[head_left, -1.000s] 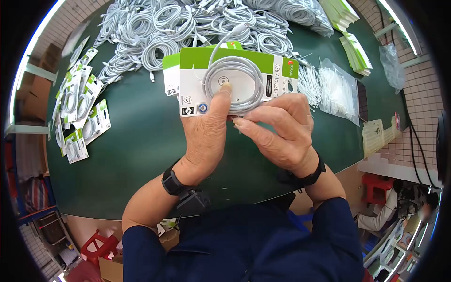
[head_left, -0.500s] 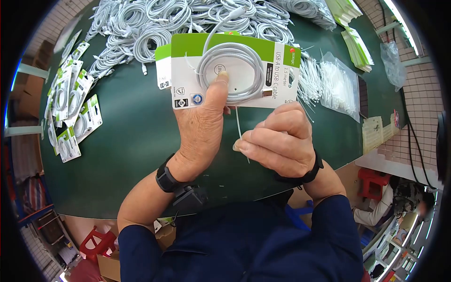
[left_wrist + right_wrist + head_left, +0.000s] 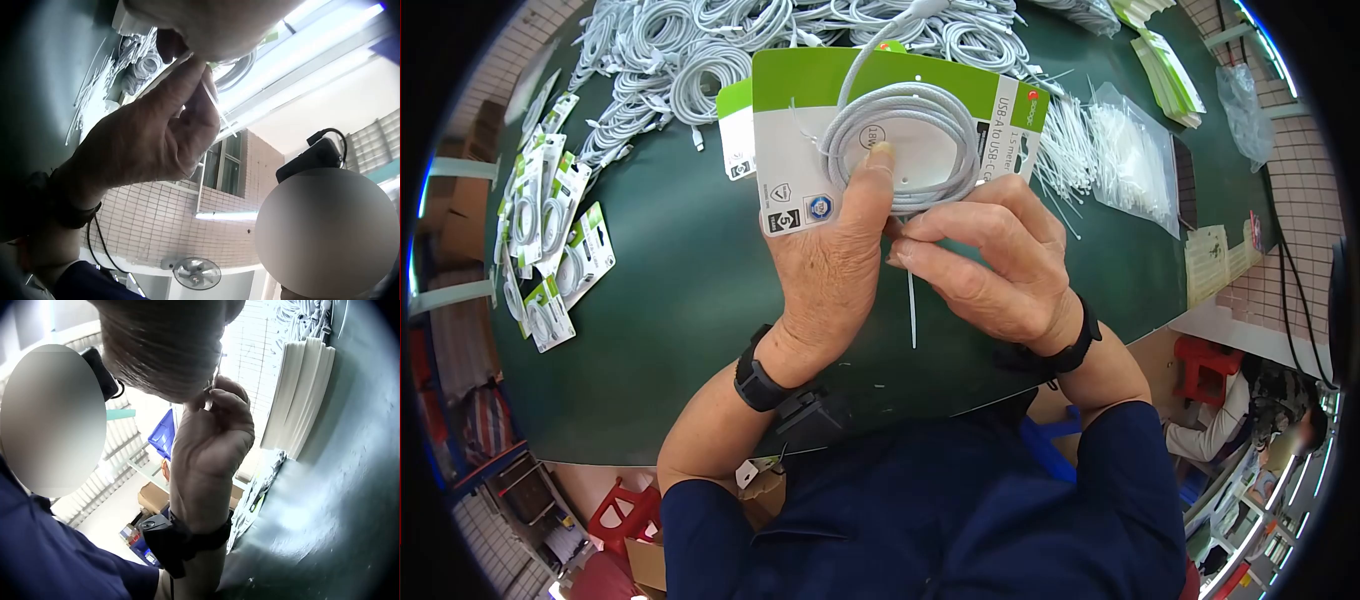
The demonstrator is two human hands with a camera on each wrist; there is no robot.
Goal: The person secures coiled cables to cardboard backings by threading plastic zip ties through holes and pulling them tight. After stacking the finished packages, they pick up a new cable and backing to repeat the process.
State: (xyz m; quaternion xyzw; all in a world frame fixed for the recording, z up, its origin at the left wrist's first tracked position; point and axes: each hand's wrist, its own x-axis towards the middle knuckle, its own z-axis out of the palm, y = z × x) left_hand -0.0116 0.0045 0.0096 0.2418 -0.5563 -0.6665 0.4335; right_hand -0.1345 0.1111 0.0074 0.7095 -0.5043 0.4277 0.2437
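Observation:
In the head view my left hand (image 3: 825,270) grips a green and white packaging card (image 3: 805,150), its thumb pressing inside a coiled grey-white USB cable (image 3: 915,100) that lies against the card's front. One thin white tie end pokes from the card left of the coil. A white cable tie (image 3: 913,310) hangs below the card's lower edge. My right hand (image 3: 1000,265) pinches at this tie with thumb and forefinger, right under the coil. The left wrist view shows the right hand (image 3: 156,131) at the strip from below; the fingers behind the card are hidden.
A big heap of coiled cables (image 3: 700,50) covers the table's far side. Carded cables (image 3: 550,220) lie at the left. On the right are loose ties (image 3: 1065,150), a bag of ties (image 3: 1135,160) and green cards (image 3: 1168,80). Stacked cards (image 3: 300,394) stand behind the held card.
My right hand first drew down and away along the tie, then came back up to the card's lower edge. The tie now hangs longer below the fingers. The left hand keeps its grip.

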